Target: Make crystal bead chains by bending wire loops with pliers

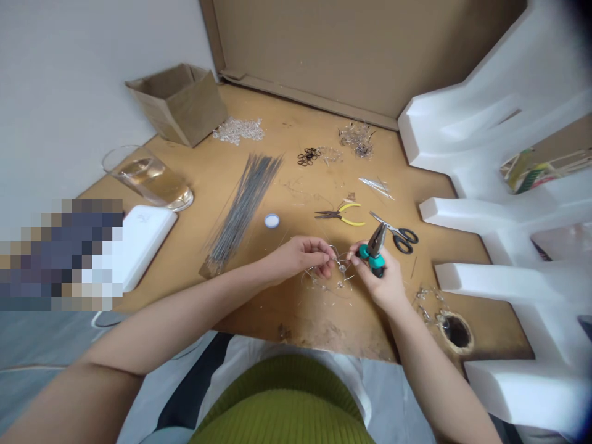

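Observation:
My left hand (301, 258) is closed in a pinch on thin beaded wire (341, 267), whose loops and clear beads hang between my two hands. My right hand (385, 285) is wrapped round green-and-black-handled pliers (376, 250), their jaws pointing up and away from the wire. The thumb and index finger of that hand also meet at the wire's right side; the exact grip there is too small to make out. Just beyond my hands lie yellow-handled pliers (340, 214) and black-handled scissors (404, 237).
A bundle of straight grey wires (245, 206) lies left of centre, near a small round white lid (272, 221). Behind are a cardboard box (185, 111), clear beads (239, 131) and black rings (308, 156). A glass of liquid (148, 179) stands left; white foam (462, 216) lines the right.

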`<state>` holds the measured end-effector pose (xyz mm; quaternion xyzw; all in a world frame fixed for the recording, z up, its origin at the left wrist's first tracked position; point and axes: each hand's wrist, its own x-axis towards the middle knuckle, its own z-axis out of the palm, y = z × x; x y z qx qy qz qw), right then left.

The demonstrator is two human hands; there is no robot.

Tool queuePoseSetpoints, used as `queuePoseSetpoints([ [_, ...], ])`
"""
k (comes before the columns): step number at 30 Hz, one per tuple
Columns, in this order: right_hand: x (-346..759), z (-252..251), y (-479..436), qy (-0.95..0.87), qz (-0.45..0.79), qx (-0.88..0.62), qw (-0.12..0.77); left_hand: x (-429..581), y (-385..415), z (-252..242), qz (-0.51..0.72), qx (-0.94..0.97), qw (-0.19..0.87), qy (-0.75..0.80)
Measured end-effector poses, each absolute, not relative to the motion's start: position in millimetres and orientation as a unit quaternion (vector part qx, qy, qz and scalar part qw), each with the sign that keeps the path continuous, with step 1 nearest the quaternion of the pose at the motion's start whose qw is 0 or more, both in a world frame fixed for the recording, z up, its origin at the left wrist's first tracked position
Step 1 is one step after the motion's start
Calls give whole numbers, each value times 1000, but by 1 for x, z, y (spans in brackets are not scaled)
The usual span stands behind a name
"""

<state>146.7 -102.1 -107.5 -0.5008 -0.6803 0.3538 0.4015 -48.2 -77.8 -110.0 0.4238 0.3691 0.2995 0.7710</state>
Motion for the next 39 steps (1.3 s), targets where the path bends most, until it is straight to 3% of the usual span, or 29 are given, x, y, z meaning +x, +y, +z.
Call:
queuePoseSetpoints([
  [13, 140, -81, -111, -773, 254, -494, 307, -50, -81, -102, 281, 496, 724, 389],
  [28, 135, -88, -117, -673, 382, -490, 401, -52, -82, -107, 243, 471, 816, 232],
  [39, 128, -89, -121, -675, 370, -526, 362, -49, -86, -103, 266, 498, 760, 322],
])
